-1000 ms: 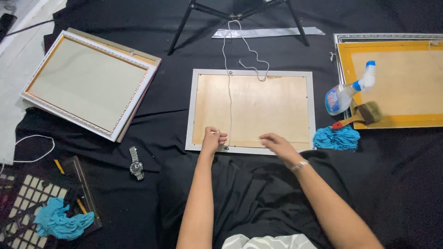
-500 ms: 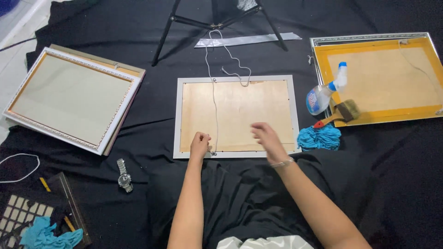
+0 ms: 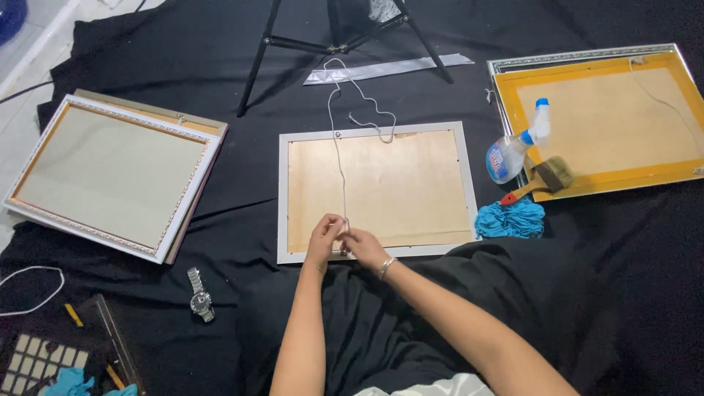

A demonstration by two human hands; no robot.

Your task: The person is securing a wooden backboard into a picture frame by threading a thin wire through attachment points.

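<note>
A black cloth (image 3: 601,293) covers most of the floor. Pale floor tiles (image 3: 29,66) show at the upper left. Black tripod legs (image 3: 293,44) stand on the cloth at the top.

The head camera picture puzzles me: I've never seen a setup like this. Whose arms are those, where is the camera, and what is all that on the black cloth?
There is no machine here. A person wears a camera on the head, so you look down along their own bare arms. The left hand and right hand meet at the near edge of a picture frame that lies face down, showing its wooden backing. Both hands pinch a thin white cord that runs across the backing to the frame's far edge. Everything rests on a black cloth. To the left lie stacked frames and a wristwatch. To the right lie a yellow-bordered frame, a spray bottle, a brush and a blue rag. Tripod legs stand at the top.
</note>
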